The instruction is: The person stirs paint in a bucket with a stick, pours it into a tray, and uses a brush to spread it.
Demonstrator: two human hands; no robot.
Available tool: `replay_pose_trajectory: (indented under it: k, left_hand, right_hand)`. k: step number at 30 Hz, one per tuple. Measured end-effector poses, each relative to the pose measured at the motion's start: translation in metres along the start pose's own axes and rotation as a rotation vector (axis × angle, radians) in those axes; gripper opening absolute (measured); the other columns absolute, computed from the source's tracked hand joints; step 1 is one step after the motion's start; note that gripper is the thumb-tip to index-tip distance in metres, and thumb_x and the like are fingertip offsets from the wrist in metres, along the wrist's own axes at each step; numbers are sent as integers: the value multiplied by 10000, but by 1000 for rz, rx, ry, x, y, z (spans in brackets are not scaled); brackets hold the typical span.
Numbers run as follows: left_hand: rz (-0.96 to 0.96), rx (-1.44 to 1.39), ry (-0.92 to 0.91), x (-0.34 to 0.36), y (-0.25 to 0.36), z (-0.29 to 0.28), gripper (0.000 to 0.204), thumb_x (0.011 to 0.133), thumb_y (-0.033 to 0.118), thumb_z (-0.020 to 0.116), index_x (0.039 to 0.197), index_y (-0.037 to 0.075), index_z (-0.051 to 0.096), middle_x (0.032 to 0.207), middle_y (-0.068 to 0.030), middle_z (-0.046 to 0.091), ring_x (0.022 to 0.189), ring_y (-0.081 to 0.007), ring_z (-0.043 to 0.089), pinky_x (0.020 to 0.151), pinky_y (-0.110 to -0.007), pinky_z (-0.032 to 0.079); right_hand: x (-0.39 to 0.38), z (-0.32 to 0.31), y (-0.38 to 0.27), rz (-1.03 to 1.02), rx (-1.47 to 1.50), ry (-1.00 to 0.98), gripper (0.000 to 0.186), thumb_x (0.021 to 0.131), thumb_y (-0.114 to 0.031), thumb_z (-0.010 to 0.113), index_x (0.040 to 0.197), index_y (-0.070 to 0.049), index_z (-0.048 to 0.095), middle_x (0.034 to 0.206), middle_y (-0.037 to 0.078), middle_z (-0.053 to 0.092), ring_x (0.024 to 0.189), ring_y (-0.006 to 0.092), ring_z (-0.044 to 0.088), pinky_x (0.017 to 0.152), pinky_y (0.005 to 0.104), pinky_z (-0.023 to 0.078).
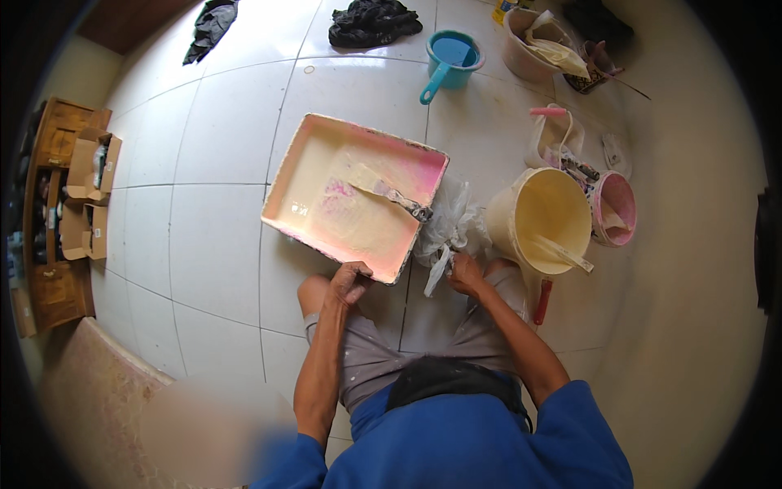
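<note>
Tiled floor: two hands, one tray, one bag.

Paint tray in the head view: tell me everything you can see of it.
The paint tray is rectangular, shallow and open-topped, apparently plastic, with raised walls and a dark-stained rim. Cream paint coats its inside, with pink smears toward the far right corner and mid-floor. It sits askew ahead of the person; whether it rests fully on the floor is unclear. The left hand holds its near edge. A scraper lies inside, its dark handle end at the right rim.
</note>
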State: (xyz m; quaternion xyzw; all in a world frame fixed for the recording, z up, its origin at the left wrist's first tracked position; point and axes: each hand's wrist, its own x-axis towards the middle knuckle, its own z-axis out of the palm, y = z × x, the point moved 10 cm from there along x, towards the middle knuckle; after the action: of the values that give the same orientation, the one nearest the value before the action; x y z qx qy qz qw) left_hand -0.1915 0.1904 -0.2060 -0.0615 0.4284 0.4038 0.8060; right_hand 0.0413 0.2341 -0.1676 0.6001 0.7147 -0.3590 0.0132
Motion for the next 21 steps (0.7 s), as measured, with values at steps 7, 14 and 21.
replay_pose_trajectory:
  k: [7,14,21]
  left_hand:
    - [4,58,38,1,-17,-8,68,671,-40,577,658,26,569,706,-88,572,674,-205,562,722,-334,495]
    - [-11,189,-8,-1,-48,-4,89,716,-18,545,635,14,563,677,-92,561,660,-195,548,687,-318,485]
    - [1,187,47,-18,-59,-11,63,705,0,556,647,22,565,667,-75,542,656,-192,534,687,-318,463]
  right_hand:
    - [-40,-88,-14,83,93,540,719,630,-356,727,1215,-7,499,1272,226,434,1182,388,417,970,426,382]
    - [13,-8,9,61,-122,165,638,663,-304,714,1166,36,517,1360,270,311,1217,424,355,1003,425,362]
    - [-26,-25,-25,70,52,197,580,693,-221,646,1198,24,500,1300,269,359,1207,399,365,987,435,363]
